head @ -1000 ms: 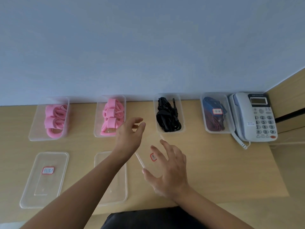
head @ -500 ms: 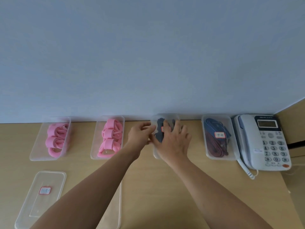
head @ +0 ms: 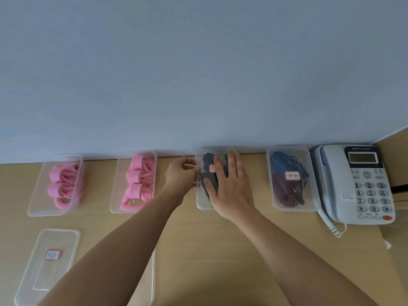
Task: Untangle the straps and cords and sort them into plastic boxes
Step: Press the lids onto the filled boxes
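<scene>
Right hand [head: 229, 186] flat, fingers straight, pressing the clear lid [head: 215, 151] onto the plastic box [head: 202, 204] of black cords [head: 208, 161]; left hand [head: 180, 175] pinches the lid's left edge. Box stands on the bench [head: 198, 239] by the wall, between pink-strap box [head: 114, 206] and lidded blue-and-red-strap box [head: 293, 209].

Reaching forward with both forearms. Pressing right hand [head: 229, 186] flat, palm down, fingers straight. Pinching lid [head: 202, 199] edge with curled left hand [head: 182, 175].

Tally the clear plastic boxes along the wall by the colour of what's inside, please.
Clear plastic boxes of pink looped straps: 2
Clear plastic box of black cords: 1
Clear plastic box of blue and red straps: 1
Total: 4 boxes
</scene>
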